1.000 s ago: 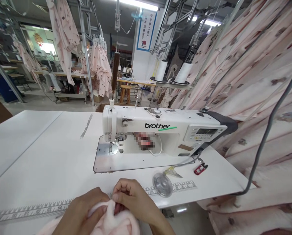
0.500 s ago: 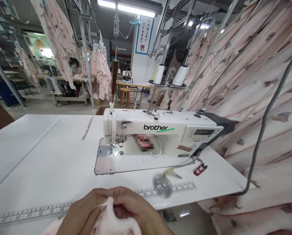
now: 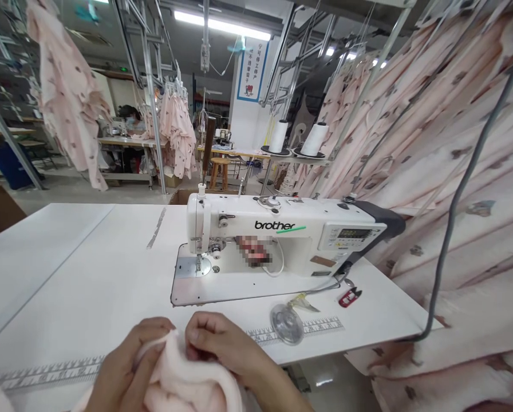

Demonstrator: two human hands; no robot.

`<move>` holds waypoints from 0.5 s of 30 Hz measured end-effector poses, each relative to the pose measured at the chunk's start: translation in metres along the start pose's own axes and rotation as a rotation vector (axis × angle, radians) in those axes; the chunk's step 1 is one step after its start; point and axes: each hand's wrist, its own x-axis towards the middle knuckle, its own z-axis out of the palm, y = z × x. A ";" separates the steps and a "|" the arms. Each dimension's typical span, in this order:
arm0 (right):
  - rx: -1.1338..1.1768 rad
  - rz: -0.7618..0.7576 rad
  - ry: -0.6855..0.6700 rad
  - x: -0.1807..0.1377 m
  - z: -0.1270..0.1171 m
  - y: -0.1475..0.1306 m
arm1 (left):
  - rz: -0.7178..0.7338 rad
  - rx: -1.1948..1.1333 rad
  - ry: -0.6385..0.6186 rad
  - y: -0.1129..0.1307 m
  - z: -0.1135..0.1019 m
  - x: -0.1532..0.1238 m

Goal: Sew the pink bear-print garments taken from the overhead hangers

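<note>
Soft pale-pink plush fabric (image 3: 188,375) is bunched up at the front edge of the table, low in the head view. My left hand (image 3: 130,363) grips its upper edge, thumb on the near side and fingers behind. On the other side, my right hand (image 3: 217,341) has its fingers curled in, with thumb and forefinger pinched at the cloth's edge; the exact contact is partly hidden. Beyond both hands stands a white sewing machine (image 3: 277,214), with no cloth under its presser foot (image 3: 200,263).
A printed ruler strip (image 3: 46,372) runs along the table's front. A clear round disc (image 3: 287,324) and red thread snips (image 3: 350,297) lie right of my hands. Thread cones (image 3: 277,137) stand behind the machine. Pink garments (image 3: 466,171) hang at right; a person (image 3: 130,123) sits far left.
My hands have drawn slightly apart, and more of the pink fabric shows between them. The hanging garment at the far left has swung left. The view has shifted slightly.
</note>
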 end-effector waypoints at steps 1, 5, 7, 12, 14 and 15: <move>-0.127 -0.098 0.059 -0.005 0.003 -0.008 | -0.001 0.051 0.023 0.005 -0.004 0.007; -0.650 -0.351 0.378 -0.018 0.025 -0.029 | 0.051 0.280 0.026 0.015 -0.007 0.037; -0.808 -0.356 0.475 -0.015 0.036 -0.030 | 0.079 0.328 -0.008 0.015 -0.002 0.048; -0.834 -0.326 0.489 0.005 0.044 -0.022 | 0.006 0.210 -0.019 0.015 0.003 0.056; -0.830 -0.380 0.468 0.011 0.040 -0.023 | -0.073 0.086 -0.042 0.018 -0.005 0.057; -0.802 -0.407 0.431 0.013 0.037 -0.023 | -0.124 0.003 -0.088 0.020 -0.011 0.058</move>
